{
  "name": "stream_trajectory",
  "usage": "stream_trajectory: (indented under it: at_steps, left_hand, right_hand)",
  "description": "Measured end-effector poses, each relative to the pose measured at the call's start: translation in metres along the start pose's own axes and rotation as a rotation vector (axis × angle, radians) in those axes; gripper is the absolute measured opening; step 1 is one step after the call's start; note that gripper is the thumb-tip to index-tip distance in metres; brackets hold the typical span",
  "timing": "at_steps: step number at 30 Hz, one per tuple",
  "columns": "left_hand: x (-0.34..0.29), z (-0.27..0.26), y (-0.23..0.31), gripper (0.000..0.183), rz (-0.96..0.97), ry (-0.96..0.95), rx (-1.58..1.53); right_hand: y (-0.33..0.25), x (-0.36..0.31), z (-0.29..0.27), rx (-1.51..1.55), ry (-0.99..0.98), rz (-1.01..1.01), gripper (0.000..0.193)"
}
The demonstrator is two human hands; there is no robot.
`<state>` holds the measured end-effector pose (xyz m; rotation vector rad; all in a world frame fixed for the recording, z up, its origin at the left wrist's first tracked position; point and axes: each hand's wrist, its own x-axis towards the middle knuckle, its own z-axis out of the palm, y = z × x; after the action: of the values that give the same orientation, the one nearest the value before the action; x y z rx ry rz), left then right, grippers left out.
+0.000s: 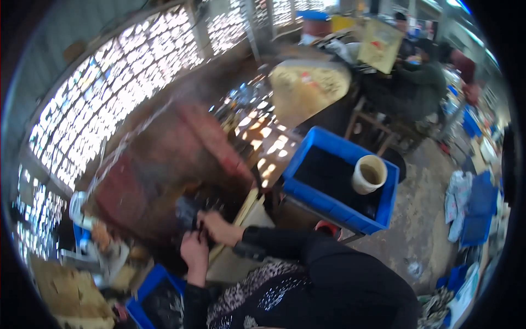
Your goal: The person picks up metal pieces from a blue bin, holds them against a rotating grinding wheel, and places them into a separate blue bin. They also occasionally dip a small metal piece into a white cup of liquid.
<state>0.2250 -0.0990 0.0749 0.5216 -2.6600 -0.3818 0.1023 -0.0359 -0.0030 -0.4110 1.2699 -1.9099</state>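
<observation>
Both of my hands are close together in front of the dark opening of a large reddish, worn metal housing [211, 134]. My left hand [195, 251] is closed, knuckles up, with a small dark piece partly showing at its fingers. Just beside it, on the right and slightly farther off, my right hand [219, 227] has its fingers curled and pressed together near the same spot. What they grip is too small and blurred to name. A blurred grey-blue shape [187, 213] lies right beyond the fingertips. A pale board [244, 219] stands beside my right wrist.
On the right, a blue plastic crate [342, 215] with a dark inside holds a cream bucket [369, 174]. Another blue crate [160, 293] sits at lower left, near cardboard [71, 290]. Farther back, a person in dark clothes [416, 88] sits beside a yellowish board [309, 88].
</observation>
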Motion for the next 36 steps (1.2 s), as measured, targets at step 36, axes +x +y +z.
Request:
stream_trajectory:
  at_steps: [36]
  left_hand:
    - [0.036,0.068,-0.124,0.034,-0.010,-0.065,-0.356]
  right_hand:
    - [-0.042,0.036,-0.095,-1.080,0.225,-0.318,0.024]
